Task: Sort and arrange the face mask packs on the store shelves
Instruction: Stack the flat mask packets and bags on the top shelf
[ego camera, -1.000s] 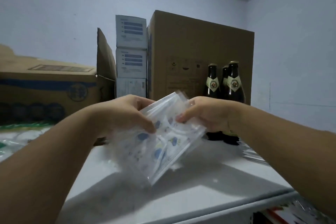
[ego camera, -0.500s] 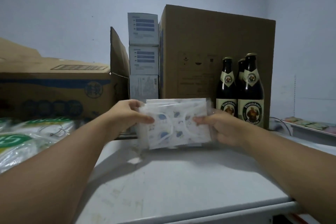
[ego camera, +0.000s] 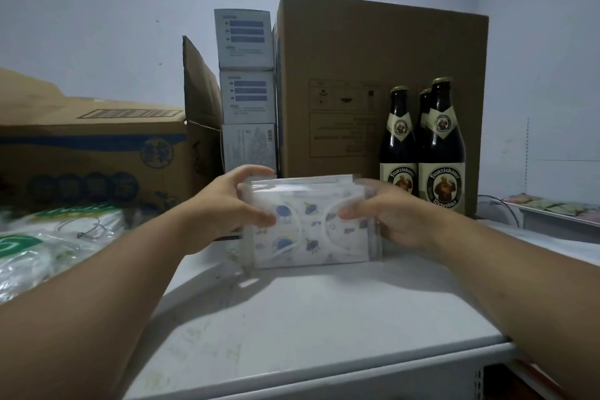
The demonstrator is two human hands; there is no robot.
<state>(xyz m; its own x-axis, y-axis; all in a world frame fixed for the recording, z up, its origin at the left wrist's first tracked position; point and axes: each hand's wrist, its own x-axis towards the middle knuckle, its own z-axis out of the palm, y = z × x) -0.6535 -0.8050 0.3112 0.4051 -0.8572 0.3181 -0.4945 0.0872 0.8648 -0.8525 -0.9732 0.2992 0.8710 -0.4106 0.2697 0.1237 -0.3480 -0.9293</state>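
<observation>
A stack of clear face mask packs (ego camera: 310, 227), white with blue printed figures, stands upright on its long edge on the white shelf top (ego camera: 308, 334). My left hand (ego camera: 227, 208) grips the stack's left end, thumb across the front. My right hand (ego camera: 386, 214) grips its right end, fingers behind and thumb on the front. The bottom edge of the packs touches the shelf, just in front of the stacked boxes.
Behind the packs stand three stacked white boxes (ego camera: 246, 94) and a tall cardboard box (ego camera: 373, 81). Dark beer bottles (ego camera: 441, 153) stand close on the right. An open carton (ego camera: 94, 153) and plastic-wrapped goods (ego camera: 48, 243) fill the left side. Another shelf (ego camera: 558, 211) is at far right.
The packs went from tilted and held above the shelf to upright and squared, then down and slightly farther back until their bottom edge rests on the shelf. Both hands kept hold.
</observation>
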